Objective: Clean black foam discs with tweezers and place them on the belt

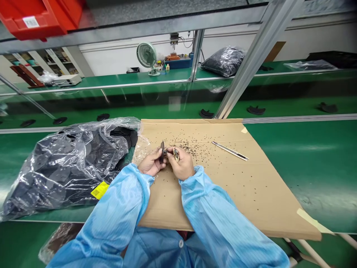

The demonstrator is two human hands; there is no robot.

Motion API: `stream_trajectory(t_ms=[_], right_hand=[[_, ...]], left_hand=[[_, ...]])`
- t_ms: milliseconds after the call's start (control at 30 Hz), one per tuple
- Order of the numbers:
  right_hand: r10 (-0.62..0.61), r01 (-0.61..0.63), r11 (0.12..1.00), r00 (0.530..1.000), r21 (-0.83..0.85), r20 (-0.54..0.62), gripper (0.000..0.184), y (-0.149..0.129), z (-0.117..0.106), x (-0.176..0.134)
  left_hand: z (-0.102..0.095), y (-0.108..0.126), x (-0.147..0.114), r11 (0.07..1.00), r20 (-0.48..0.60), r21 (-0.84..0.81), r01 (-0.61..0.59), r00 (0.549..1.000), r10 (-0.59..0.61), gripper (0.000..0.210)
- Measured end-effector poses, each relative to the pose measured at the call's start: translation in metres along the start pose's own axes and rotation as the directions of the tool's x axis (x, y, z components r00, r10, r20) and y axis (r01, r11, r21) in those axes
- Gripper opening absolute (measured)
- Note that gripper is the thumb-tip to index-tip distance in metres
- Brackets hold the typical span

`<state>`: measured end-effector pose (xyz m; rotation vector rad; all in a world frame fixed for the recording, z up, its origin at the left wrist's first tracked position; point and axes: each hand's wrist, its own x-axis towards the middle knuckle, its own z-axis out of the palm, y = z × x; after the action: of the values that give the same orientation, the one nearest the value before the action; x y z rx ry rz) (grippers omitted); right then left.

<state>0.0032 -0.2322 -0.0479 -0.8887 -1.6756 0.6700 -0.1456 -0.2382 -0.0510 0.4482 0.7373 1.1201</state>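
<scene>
Over the cardboard sheet (223,201), my left hand (151,163) pinches a thin black plastic piece (162,150), held on edge. My right hand (184,163) is closed around a small metal tool (176,154) with a brass-coloured part; its exact kind is too small to tell. The tool's tip end is close to the black piece, and whether they touch cannot be made out. Tiny black bits (189,147) lie scattered on the cardboard, thickest just beyond my right hand. To the left, a clear plastic bag (64,167) holds many flat black pieces.
A slim white-and-black stick-like tool (230,150) lies on the cardboard at right. Beyond it, curved black pieces (256,110) rest spaced along the green conveyor belt. A metal post (251,63) slants up at right, and a red bin (41,18) sits on the overhead shelf.
</scene>
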Motion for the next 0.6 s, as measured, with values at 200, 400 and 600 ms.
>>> stream_trajectory(t_ms=[200, 400, 600], right_hand=[[-0.165, 0.166, 0.985, 0.986, -0.055, 0.033, 0.011, -0.0001, -0.0016, -0.0005], [-0.251, 0.259, 0.961, 0.964, -0.094, 0.082, 0.014, 0.0029, -0.0032, -0.0015], [-0.168, 0.171, 0.982, 0.985, -0.078, 0.045, 0.013, 0.001, 0.0014, -0.003]], left_hand=[[0.0059, 0.0017, -0.0059, 0.999, -0.003, -0.034, 0.043, 0.999, -0.043, 0.025], [0.0022, 0.0019, -0.0059, 0.999, 0.025, -0.009, 0.038, 0.999, -0.038, 0.038], [-0.0011, -0.0044, -0.0021, 1.0, -0.019, 0.029, -0.009, 1.0, 0.009, 0.023]])
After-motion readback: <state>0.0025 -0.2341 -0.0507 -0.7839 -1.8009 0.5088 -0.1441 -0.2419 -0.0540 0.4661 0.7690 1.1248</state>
